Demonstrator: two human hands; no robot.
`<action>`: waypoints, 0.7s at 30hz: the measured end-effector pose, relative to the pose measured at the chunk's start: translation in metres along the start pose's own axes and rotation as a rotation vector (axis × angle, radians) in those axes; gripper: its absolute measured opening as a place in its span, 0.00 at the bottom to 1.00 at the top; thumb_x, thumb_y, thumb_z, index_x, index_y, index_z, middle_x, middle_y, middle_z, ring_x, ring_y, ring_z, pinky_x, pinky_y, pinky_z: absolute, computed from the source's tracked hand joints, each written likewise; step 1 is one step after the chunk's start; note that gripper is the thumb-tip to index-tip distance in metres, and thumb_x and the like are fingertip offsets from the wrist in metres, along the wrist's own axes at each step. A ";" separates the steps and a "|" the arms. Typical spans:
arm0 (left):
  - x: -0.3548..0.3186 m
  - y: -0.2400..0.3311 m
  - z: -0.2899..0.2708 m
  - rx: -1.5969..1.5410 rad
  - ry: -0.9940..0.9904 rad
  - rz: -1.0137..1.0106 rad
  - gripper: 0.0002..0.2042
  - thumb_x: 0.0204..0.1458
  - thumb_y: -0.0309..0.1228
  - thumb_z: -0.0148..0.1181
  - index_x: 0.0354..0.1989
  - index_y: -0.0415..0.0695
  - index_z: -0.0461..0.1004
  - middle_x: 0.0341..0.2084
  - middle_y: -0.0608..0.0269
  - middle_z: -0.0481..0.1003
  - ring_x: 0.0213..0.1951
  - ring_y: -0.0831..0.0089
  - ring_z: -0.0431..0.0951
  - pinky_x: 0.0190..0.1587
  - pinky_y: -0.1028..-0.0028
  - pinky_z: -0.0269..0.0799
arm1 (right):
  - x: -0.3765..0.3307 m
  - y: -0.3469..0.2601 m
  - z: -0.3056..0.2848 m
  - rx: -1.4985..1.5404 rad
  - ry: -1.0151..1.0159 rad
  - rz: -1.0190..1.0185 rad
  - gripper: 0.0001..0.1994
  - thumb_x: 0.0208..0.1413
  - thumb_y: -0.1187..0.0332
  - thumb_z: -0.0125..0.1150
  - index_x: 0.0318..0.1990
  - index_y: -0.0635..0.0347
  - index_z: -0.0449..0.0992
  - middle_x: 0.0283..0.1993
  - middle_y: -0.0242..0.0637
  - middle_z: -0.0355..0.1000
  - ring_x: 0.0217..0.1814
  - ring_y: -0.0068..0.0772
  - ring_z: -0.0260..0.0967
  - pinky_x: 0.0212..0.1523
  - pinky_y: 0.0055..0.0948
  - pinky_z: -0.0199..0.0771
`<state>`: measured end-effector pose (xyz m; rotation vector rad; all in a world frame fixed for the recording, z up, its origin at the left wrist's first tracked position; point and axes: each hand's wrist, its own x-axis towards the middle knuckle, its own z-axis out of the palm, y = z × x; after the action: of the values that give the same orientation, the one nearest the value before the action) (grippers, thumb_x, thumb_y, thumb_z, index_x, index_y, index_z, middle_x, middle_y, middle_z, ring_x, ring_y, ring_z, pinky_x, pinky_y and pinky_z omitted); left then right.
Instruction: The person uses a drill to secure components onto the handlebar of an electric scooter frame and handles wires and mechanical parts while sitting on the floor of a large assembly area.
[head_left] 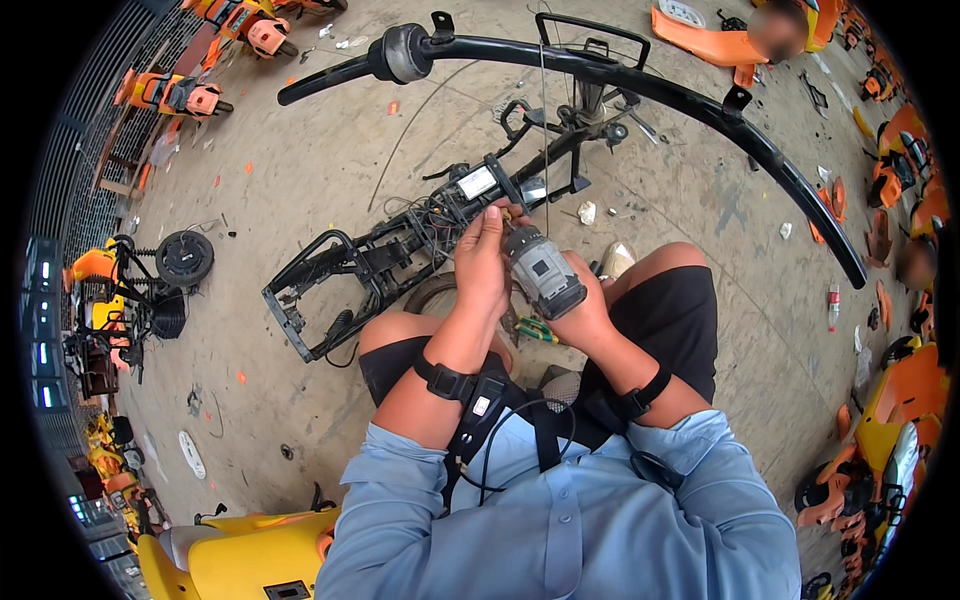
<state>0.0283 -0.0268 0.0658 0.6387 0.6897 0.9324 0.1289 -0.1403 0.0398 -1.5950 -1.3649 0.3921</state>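
Observation:
My right hand (583, 308) is wrapped round the grip of a grey cordless power driver (541, 268), whose battery end faces up toward me. At the front end of the driver, my left hand (484, 250) has its thumb and fingers pinched together. Whatever they grip is too small and too hidden to name. Just beyond both hands lies a stripped black scooter frame (385, 250) with loose wiring and a white-labelled box (477, 182) on it. On the floor between my legs are pliers (537, 329) with green and yellow handles.
A long black curved bar (640, 75) arches across the top of the view. A wheel (185, 258) with scooter parts stands at the left. Yellow body panels (250, 560) are close at my lower left. Orange and yellow scooters (895, 400) line the right side.

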 end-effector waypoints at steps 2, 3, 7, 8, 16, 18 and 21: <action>0.000 -0.002 -0.002 -0.007 -0.005 0.008 0.15 0.67 0.38 0.53 0.52 0.38 0.73 0.43 0.59 0.78 0.43 0.70 0.79 0.47 0.70 0.77 | 0.000 -0.001 -0.002 0.000 -0.012 -0.033 0.14 0.44 0.70 0.71 0.39 0.62 0.75 0.37 0.46 0.70 0.43 0.54 0.69 0.43 0.44 0.72; 0.001 -0.002 -0.002 -0.010 -0.008 0.012 0.15 0.67 0.38 0.53 0.52 0.38 0.73 0.43 0.59 0.78 0.43 0.70 0.78 0.47 0.70 0.77 | 0.000 -0.001 -0.002 -0.010 -0.015 -0.022 0.14 0.44 0.70 0.71 0.39 0.61 0.75 0.37 0.46 0.70 0.43 0.54 0.69 0.43 0.43 0.73; -0.001 -0.002 -0.001 -0.013 0.005 0.018 0.15 0.68 0.37 0.53 0.52 0.38 0.74 0.42 0.59 0.78 0.43 0.70 0.79 0.46 0.70 0.77 | -0.002 0.000 0.000 -0.036 -0.017 -0.009 0.15 0.44 0.71 0.71 0.40 0.61 0.75 0.39 0.46 0.71 0.44 0.54 0.70 0.44 0.43 0.73; -0.001 -0.003 -0.001 -0.014 0.014 0.022 0.15 0.68 0.37 0.53 0.51 0.37 0.74 0.42 0.58 0.79 0.42 0.70 0.79 0.46 0.70 0.77 | -0.002 -0.001 0.001 -0.040 -0.014 -0.013 0.15 0.44 0.71 0.71 0.40 0.61 0.75 0.39 0.46 0.71 0.44 0.54 0.70 0.44 0.43 0.73; -0.003 -0.001 0.001 -0.002 0.038 0.027 0.15 0.68 0.37 0.52 0.51 0.38 0.75 0.42 0.59 0.79 0.42 0.70 0.79 0.45 0.71 0.77 | -0.004 0.000 0.004 0.021 -0.012 0.033 0.18 0.42 0.77 0.68 0.44 0.60 0.76 0.40 0.45 0.71 0.44 0.52 0.69 0.45 0.42 0.71; -0.003 0.000 0.002 -0.004 0.045 0.025 0.15 0.68 0.37 0.52 0.52 0.38 0.75 0.41 0.59 0.79 0.42 0.70 0.79 0.45 0.71 0.77 | -0.003 -0.001 0.003 0.021 -0.011 0.012 0.18 0.42 0.77 0.68 0.44 0.61 0.76 0.40 0.45 0.71 0.44 0.52 0.69 0.45 0.42 0.72; -0.005 0.001 0.003 -0.011 0.046 0.027 0.14 0.68 0.36 0.52 0.52 0.38 0.75 0.41 0.59 0.79 0.42 0.71 0.79 0.45 0.71 0.77 | -0.003 -0.005 0.003 0.023 0.002 -0.003 0.18 0.41 0.78 0.68 0.44 0.61 0.76 0.40 0.45 0.71 0.44 0.52 0.69 0.45 0.41 0.72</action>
<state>0.0276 -0.0314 0.0693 0.6199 0.7176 0.9772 0.1230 -0.1420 0.0419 -1.5740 -1.3571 0.4028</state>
